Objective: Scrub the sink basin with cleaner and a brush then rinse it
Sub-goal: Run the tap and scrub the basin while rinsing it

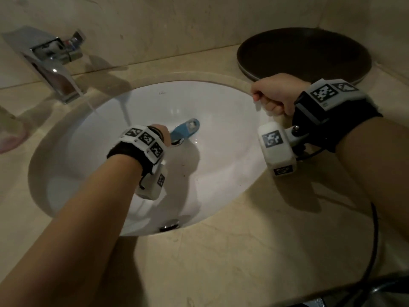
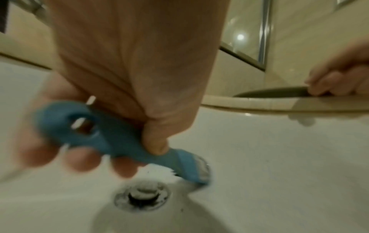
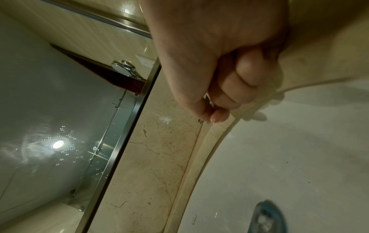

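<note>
My left hand [image 1: 163,135] reaches down into the white sink basin [image 1: 223,171] and grips the blue brush [image 1: 186,129] by its handle. The left wrist view shows the thumb pressing on top of the brush [image 2: 111,135] and the fingers curled beneath it. The bristle head sits on the basin floor just beside the chrome drain [image 2: 142,195]. Water runs from the chrome faucet [image 1: 55,63] into the basin at the left. My right hand [image 1: 272,96] is curled into a fist with nothing seen in it and rests on the stone rim at the basin's right edge [image 3: 229,88].
A dark round plate [image 1: 303,54] lies on the beige stone counter [image 1: 243,251] behind my right hand. A pink object [image 1: 11,134] stands at the far left edge. A black cable [image 1: 374,229] trails from my right wrist. A chrome overflow fitting [image 1: 169,224] sits on the basin's near wall.
</note>
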`<control>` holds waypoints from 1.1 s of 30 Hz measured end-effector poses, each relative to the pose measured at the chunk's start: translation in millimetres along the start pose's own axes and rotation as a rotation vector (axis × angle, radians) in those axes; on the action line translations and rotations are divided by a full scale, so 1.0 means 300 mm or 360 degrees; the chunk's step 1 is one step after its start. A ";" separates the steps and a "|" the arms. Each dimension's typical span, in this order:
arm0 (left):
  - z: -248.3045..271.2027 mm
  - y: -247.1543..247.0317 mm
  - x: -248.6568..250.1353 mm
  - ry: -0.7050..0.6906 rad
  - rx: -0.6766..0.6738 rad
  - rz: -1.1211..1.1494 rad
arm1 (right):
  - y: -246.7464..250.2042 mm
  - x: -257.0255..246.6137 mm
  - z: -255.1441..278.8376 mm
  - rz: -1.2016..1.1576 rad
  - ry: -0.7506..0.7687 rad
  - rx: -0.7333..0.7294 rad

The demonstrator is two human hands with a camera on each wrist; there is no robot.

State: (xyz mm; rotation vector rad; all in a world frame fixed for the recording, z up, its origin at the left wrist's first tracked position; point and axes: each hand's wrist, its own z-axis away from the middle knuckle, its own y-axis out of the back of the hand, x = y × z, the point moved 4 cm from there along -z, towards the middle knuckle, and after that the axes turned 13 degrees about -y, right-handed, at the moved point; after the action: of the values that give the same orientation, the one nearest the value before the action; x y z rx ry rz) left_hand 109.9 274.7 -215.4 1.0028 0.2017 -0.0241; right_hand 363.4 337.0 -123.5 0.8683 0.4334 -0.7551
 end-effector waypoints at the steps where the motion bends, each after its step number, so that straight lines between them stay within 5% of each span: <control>1: 0.023 0.028 0.009 -0.0053 0.0072 0.0019 | 0.002 0.001 -0.003 -0.0024 0.0002 0.0006; 8: 0.061 0.251 0.157 -0.0429 0.0982 -0.0217 | 0.004 0.003 -0.008 -0.0093 0.0002 0.0025; 11: 0.052 0.289 0.151 -0.0329 0.1023 -0.0300 | 0.003 0.002 -0.011 -0.0091 0.0022 0.0042; 16: 0.061 0.257 0.039 -0.0006 0.0751 -0.0398 | -0.001 -0.002 -0.009 -0.0079 0.0001 0.0029; 24: 0.111 0.339 0.149 -0.0396 0.1263 -0.0382 | 0.000 0.002 0.005 -0.0077 0.0002 0.0036; 33: 0.097 0.298 0.067 -0.0122 0.0924 -0.0405 | -0.003 0.000 -0.006 -0.0108 -0.0015 0.0017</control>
State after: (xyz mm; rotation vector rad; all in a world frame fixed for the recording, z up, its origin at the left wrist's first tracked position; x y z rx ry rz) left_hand 144.2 299.9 -129.1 1.5455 0.2581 -0.3703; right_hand 362.8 338.1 -125.1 0.8633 0.4522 -0.8241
